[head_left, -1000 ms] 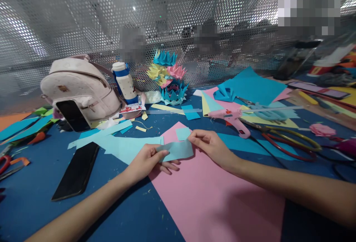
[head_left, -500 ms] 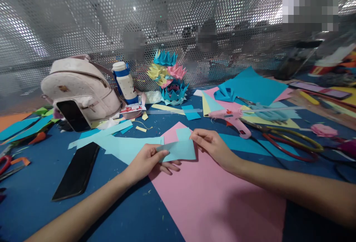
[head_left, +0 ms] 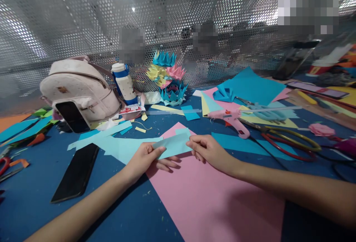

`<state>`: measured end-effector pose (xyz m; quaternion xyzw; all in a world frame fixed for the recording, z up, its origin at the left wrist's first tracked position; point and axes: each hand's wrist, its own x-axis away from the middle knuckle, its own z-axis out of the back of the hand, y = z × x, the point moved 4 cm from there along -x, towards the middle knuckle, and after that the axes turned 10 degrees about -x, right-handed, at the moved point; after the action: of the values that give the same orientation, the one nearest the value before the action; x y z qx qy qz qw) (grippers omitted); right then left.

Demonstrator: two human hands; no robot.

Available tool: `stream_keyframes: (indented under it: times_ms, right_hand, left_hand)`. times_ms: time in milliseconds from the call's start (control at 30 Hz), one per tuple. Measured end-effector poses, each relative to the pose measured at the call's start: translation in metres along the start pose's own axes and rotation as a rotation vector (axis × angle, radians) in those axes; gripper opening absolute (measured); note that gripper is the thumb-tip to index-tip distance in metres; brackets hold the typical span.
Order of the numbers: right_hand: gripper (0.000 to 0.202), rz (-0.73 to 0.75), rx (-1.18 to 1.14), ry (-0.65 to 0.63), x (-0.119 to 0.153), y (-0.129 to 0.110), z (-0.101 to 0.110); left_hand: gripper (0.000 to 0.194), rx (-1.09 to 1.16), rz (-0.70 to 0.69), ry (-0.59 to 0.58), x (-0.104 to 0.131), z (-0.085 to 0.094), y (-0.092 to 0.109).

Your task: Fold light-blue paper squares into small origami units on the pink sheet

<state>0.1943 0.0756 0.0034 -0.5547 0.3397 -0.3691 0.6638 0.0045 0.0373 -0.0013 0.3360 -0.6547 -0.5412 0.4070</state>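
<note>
A light blue strip of paper [head_left: 172,144] stretches between my two hands, above a large pink sheet [head_left: 222,197]. My left hand [head_left: 154,156] grips the strip's left end, thumb on top and the other fingers spread beneath. At the right end, my right hand [head_left: 204,146] pinches the edge between thumb and fingertips, its other fingers curled. Behind my left hand lies a longer light blue paper piece [head_left: 125,147] on the blue table [head_left: 119,212]. A black phone [head_left: 76,173] rests to the left of my left forearm.
A pink glue gun [head_left: 232,119] and large scissors [head_left: 289,141] lie on the right. At the back stand a pale backpack [head_left: 80,86], a bottle [head_left: 125,86] and folded paper flowers [head_left: 172,93]. Blue sheets [head_left: 250,86] are stacked at the back right.
My right hand has shifted slightly down and left, its fingers curling more. The light blue strip now tilts up to the right instead of folding over at that end.
</note>
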Motion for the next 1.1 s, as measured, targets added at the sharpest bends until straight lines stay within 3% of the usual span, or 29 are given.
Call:
stream_keyframes:
  times_ms: [367,533,633,733,867,1100]
  right_hand:
    - [0.036,0.026,-0.179,-0.028,-0.001,-0.008,-0.003]
    - [0.034,0.043,-0.231,-0.110,0.002,-0.007,-0.004]
    - [0.037,0.054,-0.247,-0.177,0.004,-0.009,-0.006]
    - [0.037,0.112,-0.204,-0.168,0.006,-0.013,-0.004]
    - [0.024,0.216,-0.144,-0.107,0.007,-0.019,-0.002]
    - [0.025,0.402,0.055,-0.189,0.013,-0.026,-0.007]
  left_hand:
    - [0.041,0.042,-0.002,0.064,-0.001,0.004,-0.003]
    - [0.041,0.053,0.031,0.191,0.000,0.004,-0.002]
    - [0.038,-0.009,-0.009,0.287,0.002,0.007,0.000]
    - [0.034,-0.042,-0.045,0.328,0.004,0.011,0.002]
    - [0.034,-0.009,-0.037,0.311,0.004,0.010,0.004]
    - [0.037,-0.067,-0.041,0.280,0.005,0.000,0.002]
